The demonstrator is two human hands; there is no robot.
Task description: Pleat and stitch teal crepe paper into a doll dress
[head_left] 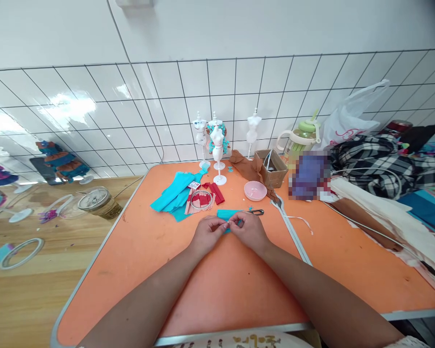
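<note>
My left hand [210, 233] and my right hand [249, 230] meet low over the orange table, thumbs and forefingers pinched together. Something tiny and pale shows between the fingertips, too small to name. Just behind and under the fingers lies a folded piece of turquoise cloth [225, 213], partly covered by the hands. The dark handle of a small tool [257, 212] sticks out beyond my right hand. Farther back on the left are a larger turquoise cloth [176, 192], red and pink fabric pieces [217, 193] and a metal ring [192, 199].
Several white mannequin stands [218, 145] line the tiled wall. A pink bowl [255, 191], cardboard box [280, 175] and brown fabric [244, 166] are at the back. Plaid cloth [369, 154] and white fabric [377, 203] pile up right. A jar [99, 202] stands left on the wooden surface.
</note>
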